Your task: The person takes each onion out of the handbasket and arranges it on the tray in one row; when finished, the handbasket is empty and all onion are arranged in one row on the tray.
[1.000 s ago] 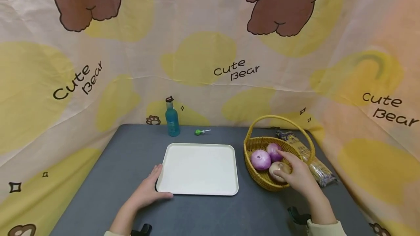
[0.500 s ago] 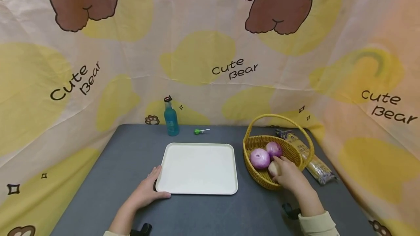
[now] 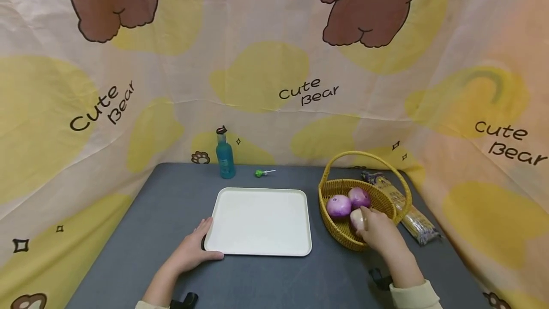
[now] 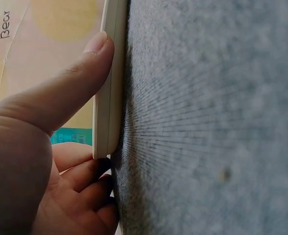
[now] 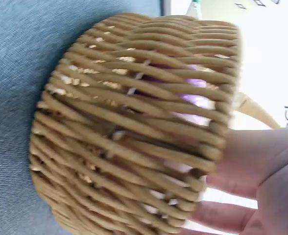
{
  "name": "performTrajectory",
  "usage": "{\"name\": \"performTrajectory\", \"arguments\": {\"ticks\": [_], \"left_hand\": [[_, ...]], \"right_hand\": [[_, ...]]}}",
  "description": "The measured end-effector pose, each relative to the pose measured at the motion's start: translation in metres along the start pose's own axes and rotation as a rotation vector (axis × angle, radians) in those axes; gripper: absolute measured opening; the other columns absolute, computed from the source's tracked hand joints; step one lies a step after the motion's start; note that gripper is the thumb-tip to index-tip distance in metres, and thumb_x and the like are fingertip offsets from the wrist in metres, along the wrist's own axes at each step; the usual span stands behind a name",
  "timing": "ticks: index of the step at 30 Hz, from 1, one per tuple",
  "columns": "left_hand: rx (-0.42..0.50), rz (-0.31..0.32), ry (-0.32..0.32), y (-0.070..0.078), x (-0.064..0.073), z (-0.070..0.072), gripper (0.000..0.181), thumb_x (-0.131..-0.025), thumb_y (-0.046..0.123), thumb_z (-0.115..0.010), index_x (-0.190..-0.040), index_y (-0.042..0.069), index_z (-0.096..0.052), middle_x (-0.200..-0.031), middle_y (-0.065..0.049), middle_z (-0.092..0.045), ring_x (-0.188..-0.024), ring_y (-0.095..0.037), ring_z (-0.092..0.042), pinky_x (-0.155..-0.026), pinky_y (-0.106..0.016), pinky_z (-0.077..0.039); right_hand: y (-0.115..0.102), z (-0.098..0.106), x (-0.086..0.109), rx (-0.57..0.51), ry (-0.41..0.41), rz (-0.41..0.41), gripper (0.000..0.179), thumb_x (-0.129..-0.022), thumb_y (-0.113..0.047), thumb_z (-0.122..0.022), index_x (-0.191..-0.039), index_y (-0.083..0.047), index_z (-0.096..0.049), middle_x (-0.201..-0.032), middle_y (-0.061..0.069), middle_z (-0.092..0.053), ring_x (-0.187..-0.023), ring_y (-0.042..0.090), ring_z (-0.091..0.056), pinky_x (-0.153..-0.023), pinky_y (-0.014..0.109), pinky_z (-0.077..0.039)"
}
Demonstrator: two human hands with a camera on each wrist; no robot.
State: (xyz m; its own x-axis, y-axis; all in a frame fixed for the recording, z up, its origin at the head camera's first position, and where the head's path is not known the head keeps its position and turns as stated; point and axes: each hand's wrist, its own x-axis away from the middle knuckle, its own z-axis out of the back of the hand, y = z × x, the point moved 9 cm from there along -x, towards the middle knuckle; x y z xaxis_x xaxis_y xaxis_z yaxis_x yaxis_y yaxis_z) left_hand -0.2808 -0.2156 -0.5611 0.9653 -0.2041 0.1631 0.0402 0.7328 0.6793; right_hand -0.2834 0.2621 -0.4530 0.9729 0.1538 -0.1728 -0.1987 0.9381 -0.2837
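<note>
At the near left corner of a white rectangular tray, my left hand has its thumb stretched along the front edge. Its fingers lie against the tray's left side. My right hand reaches over the near rim of a yellow wicker basket and grips a pale onion, which it partly covers. Two purple onions lie beside it: one purple onion at the left, another purple onion behind. In the right wrist view the basket weave hides most of the fingertips.
A blue bottle stands at the back of the grey table, with a green lollipop to its right. Behind and right of the basket lies a long clear packet of yellowish contents. The basket's tall handle arches over it.
My right hand has moved left and down into the basket, its fingers closing round the pale onion, which sits slightly further left. The left hand and tray have stayed put.
</note>
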Motion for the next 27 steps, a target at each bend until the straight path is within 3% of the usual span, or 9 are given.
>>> {"name": "performTrajectory", "arguments": {"ticks": [5,10,18,27], "left_hand": [[0.003,0.013,-0.001,-0.001,0.0,0.0,0.121,-0.074,0.054,-0.086,-0.16,0.001,-0.02,-0.164,-0.027,-0.019,-0.149,-0.052,-0.017,-0.115,-0.071,-0.022],[0.01,0.023,-0.005,-0.001,0.0,-0.001,0.121,-0.074,0.054,-0.086,-0.16,0.002,-0.02,-0.165,-0.026,-0.019,-0.15,-0.051,-0.016,-0.115,-0.07,-0.022],[0.02,0.031,-0.02,-0.003,0.001,-0.001,0.12,-0.074,0.053,-0.086,-0.161,0.002,-0.019,-0.165,-0.026,-0.017,-0.15,-0.052,-0.014,-0.114,-0.072,-0.021],[0.026,0.029,-0.026,-0.002,0.0,0.0,0.121,-0.074,0.052,-0.086,-0.161,0.003,-0.019,-0.165,-0.026,-0.017,-0.15,-0.053,-0.014,-0.114,-0.073,-0.02]], "right_hand": [[-0.005,0.009,0.001,-0.034,0.053,0.003,0.064,-0.078,-0.012,-0.085,-0.132,0.01,-0.059,-0.123,0.03,-0.065,-0.106,0.049,-0.065,-0.087,0.062,-0.052],[-0.006,0.016,0.003,-0.121,0.079,-0.024,0.065,-0.081,-0.016,-0.085,-0.134,0.009,-0.058,-0.127,0.029,-0.064,-0.112,0.047,-0.064,-0.09,0.06,-0.052],[-0.013,0.024,0.005,-0.254,0.087,-0.092,0.071,-0.081,-0.026,-0.086,-0.139,0.003,-0.057,-0.125,0.027,-0.067,-0.099,0.034,-0.065,-0.078,0.05,-0.054],[-0.033,0.032,0.001,-0.276,0.148,-0.039,0.064,-0.081,-0.025,-0.087,-0.136,-0.006,-0.06,-0.121,0.019,-0.069,-0.097,0.032,-0.065,-0.078,0.048,-0.054]]}}
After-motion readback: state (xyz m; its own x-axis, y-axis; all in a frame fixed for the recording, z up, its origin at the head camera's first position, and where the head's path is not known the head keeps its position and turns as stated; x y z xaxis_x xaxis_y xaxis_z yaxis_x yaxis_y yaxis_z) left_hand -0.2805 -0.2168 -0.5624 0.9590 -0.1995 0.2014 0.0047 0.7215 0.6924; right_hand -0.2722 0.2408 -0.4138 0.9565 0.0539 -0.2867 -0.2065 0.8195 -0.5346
